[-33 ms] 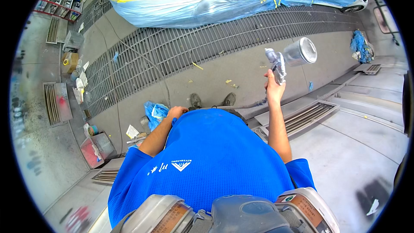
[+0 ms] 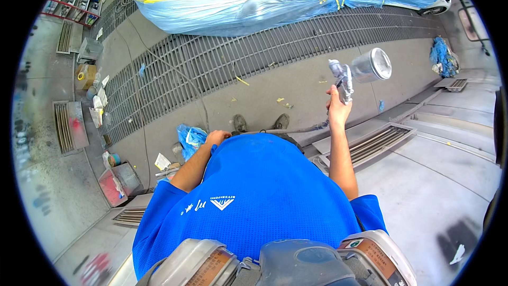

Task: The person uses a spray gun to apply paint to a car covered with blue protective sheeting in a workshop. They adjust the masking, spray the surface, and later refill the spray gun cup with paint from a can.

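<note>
Landmark: one long floor grating (image 2: pixel 227 55), dark metal, running across the bay. Spray gun (image 2: pixel 345 82), silver, one, cup attached: held in the air on the near side of the grating, toward its right-hand half. Cup (image 2: pixel 373 65), silver, cylindrical, on the gun's right, tilted. Right grip (image 2: pixel 338 108): fingers wrapped around the gun's handle, closed upon it. Left grip (image 2: pixel 217 137): at the waist, on the near side of the grating, fingers curled beside the hose (image 2: pixel 304 130); whether it has hold of the hose cannot be told. Shoes (image 2: pixel 241 123), dark, one pair, on the floor nearer than the grating. Car (image 2: pixel 233 2), wrapped in blue film with yellow tape, along the grating's far side. Blue plastic bundle (image 2: pixel 189 140), nearer than the grating, just beside the left forearm. Cardboard box (image 2: pixel 85 77), brown, left of the grating. Blue plastic heap (image 2: pixel 443 58), near the grating's right end.
</note>
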A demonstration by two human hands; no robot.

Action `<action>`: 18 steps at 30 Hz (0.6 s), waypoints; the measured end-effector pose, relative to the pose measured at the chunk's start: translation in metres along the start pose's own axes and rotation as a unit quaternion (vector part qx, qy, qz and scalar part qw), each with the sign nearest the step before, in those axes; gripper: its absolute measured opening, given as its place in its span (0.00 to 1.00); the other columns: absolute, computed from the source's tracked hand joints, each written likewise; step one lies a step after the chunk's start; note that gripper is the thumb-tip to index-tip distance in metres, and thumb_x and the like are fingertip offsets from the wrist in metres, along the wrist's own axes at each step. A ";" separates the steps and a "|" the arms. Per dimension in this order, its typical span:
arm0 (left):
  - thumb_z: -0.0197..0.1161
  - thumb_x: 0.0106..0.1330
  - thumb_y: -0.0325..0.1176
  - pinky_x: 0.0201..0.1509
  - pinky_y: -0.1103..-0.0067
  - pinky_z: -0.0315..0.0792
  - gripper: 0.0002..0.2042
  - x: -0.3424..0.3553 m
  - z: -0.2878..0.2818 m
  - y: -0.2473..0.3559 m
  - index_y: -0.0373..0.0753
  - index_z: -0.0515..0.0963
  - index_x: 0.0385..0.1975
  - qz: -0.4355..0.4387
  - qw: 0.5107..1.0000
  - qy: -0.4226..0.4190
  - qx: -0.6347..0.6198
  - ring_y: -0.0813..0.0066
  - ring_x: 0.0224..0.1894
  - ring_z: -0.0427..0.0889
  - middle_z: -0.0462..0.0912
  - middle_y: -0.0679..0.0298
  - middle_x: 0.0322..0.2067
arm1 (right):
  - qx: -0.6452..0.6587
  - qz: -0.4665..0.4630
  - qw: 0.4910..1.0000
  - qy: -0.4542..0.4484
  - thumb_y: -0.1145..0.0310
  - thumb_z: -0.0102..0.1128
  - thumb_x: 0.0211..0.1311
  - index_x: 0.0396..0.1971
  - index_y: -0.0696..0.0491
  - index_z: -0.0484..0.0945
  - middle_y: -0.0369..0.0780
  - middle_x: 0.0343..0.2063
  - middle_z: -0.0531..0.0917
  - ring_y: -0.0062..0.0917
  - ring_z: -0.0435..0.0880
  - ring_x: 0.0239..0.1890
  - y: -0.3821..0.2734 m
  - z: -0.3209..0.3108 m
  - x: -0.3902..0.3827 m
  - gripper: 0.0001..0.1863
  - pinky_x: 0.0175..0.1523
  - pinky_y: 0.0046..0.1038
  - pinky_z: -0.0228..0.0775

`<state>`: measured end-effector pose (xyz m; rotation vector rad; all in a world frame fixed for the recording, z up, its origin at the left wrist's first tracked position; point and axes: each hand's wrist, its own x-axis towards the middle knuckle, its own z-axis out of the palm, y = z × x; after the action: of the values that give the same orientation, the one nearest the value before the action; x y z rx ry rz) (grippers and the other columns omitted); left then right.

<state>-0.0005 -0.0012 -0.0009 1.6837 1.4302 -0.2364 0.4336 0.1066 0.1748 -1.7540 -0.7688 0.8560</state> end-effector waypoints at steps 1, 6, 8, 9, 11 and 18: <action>0.60 0.59 0.45 0.45 0.62 0.77 0.15 -0.001 0.001 -0.001 0.48 0.84 0.41 0.006 1.000 0.006 -0.005 0.52 0.42 0.83 0.85 0.56 0.37 | 0.020 -0.007 0.999 0.029 0.61 0.61 0.65 0.25 0.56 0.80 0.31 0.13 0.74 0.13 0.68 0.12 0.003 0.001 0.002 0.15 0.17 0.22 0.56; 0.60 0.60 0.45 0.44 0.62 0.77 0.14 -0.011 -0.023 -0.020 0.47 0.84 0.40 -0.001 0.999 0.034 0.028 0.51 0.40 0.83 0.85 0.55 0.35 | 0.017 0.001 0.998 0.057 0.60 0.61 0.66 0.25 0.55 0.80 0.31 0.13 0.74 0.14 0.68 0.12 0.011 0.025 -0.007 0.14 0.17 0.21 0.57; 0.60 0.60 0.45 0.44 0.62 0.77 0.14 -0.016 -0.035 -0.030 0.47 0.84 0.40 -0.008 0.998 0.035 0.043 0.51 0.39 0.83 0.85 0.55 0.35 | 0.030 0.013 0.999 0.040 0.60 0.61 0.65 0.25 0.55 0.81 0.31 0.13 0.74 0.13 0.68 0.12 0.016 0.038 -0.011 0.14 0.18 0.21 0.57; 0.60 0.60 0.45 0.44 0.62 0.77 0.14 -0.014 -0.033 -0.028 0.47 0.84 0.40 -0.007 0.999 0.028 0.043 0.51 0.39 0.83 0.85 0.55 0.35 | 0.023 0.040 0.999 0.018 0.63 0.63 0.64 0.27 0.57 0.81 0.33 0.20 0.80 0.13 0.70 0.15 0.010 0.035 -0.012 0.13 0.21 0.22 0.61; 0.60 0.60 0.45 0.44 0.62 0.77 0.14 -0.010 -0.024 -0.023 0.48 0.84 0.39 -0.006 0.999 0.015 0.043 0.51 0.40 0.83 0.85 0.55 0.35 | 0.020 0.027 0.999 -0.020 0.61 0.64 0.63 0.27 0.57 0.82 0.31 0.17 0.78 0.13 0.70 0.15 0.003 0.031 -0.014 0.13 0.21 0.22 0.60; 0.60 0.58 0.44 0.45 0.62 0.77 0.13 -0.009 0.000 -0.009 0.49 0.84 0.39 -0.004 1.000 0.011 0.021 0.51 0.40 0.83 0.85 0.55 0.36 | -0.004 0.005 0.989 -0.151 0.60 0.63 0.64 0.26 0.55 0.81 0.30 0.13 0.73 0.12 0.69 0.15 -0.014 0.023 -0.023 0.13 0.22 0.21 0.58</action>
<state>-0.0113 -0.0080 0.0006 1.7195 1.4565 -0.2548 0.4003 0.1041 0.1869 -1.6552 -0.9603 1.1433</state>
